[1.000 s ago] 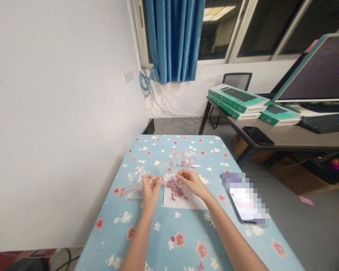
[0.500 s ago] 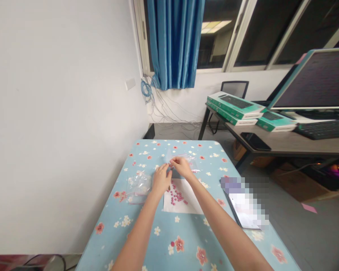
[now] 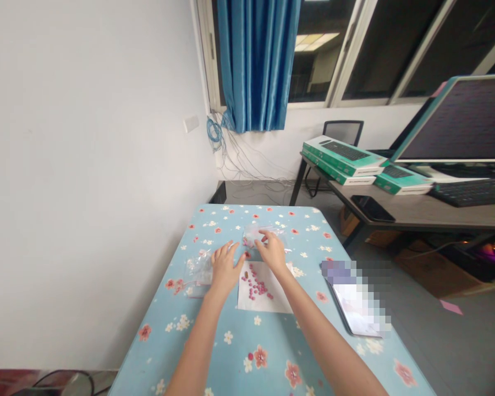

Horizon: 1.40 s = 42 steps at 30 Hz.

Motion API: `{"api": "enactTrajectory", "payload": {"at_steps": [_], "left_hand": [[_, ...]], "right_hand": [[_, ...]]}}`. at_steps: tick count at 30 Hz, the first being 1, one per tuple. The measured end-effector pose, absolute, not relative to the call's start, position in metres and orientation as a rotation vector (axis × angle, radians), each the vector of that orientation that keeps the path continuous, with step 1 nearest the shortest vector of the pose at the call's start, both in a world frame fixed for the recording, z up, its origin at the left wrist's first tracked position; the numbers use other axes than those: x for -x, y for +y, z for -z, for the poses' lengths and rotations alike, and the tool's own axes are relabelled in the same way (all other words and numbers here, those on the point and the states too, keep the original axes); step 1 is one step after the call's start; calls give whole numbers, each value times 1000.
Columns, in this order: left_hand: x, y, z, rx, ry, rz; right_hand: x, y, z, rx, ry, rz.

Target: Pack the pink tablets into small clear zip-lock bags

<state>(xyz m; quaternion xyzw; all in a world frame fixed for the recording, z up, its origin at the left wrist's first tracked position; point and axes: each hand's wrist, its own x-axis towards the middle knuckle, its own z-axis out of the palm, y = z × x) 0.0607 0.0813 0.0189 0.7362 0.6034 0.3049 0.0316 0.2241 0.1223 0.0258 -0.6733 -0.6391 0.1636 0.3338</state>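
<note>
My left hand [image 3: 226, 268] is open with fingers spread, just right of a clear plastic bag [image 3: 198, 268], which it partly covers. My right hand [image 3: 272, 250] is also open, its fingers apart over the near side of a second clear plastic bag [image 3: 251, 232] that has some pink bits in it. Between my forearms lies a white sheet of paper [image 3: 247, 302]. Several small pink pills [image 3: 260, 288] are scattered on it, with one brownish capsule [image 3: 246, 274] near its upper left. One single pink pill [image 3: 251, 356] sits on the tablecloth closer to me.
A blue flowered cloth covers the table [image 3: 181, 346]. At its right edge lies a phone-like device [image 3: 346, 308], partly blurred out. The desk [image 3: 421, 212] beyond holds keyboard boxes [image 3: 346, 157], a black phone [image 3: 372, 208] and a monitor [image 3: 457, 121]. A wall [image 3: 86, 165] borders the left.
My hands, close together before with fingers pinched above the paper, have moved apart and opened. The left went slightly left; the right went slightly right. More of the far bag and the brownish capsule now shows.
</note>
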Motion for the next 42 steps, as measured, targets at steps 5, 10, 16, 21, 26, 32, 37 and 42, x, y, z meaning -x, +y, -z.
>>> {"api": "enactTrajectory", "payload": {"at_steps": [5, 10, 16, 21, 26, 32, 37, 42], "left_hand": [[7, 48, -18, -2100, 2047, -973], [31, 20, -11, -2108, 2164, -807], [24, 10, -4, -2155, 2167, -674], [20, 11, -7, -2176, 2089, -809], [7, 19, -21, -2192, 1916, -1046], [-24, 32, -41, -2269, 1681, -1205], [-45, 40, -36, -2347, 1618, -1222], [-51, 41, -23, -2342, 1588, -1258]], "right_hand": [[-196, 84, -27, 1568, -1825, -616], [-158, 52, -33, 1445, -2090, -537], [-143, 39, -32, 1413, -2300, -419], [-143, 38, -29, 1402, -2371, -384], [-154, 38, -35, 1352, -2259, -399], [-185, 44, -52, 1340, -1913, -644], [-209, 53, -58, 1222, -1661, -1020], [-217, 56, -58, 1220, -1570, -1114]]}}
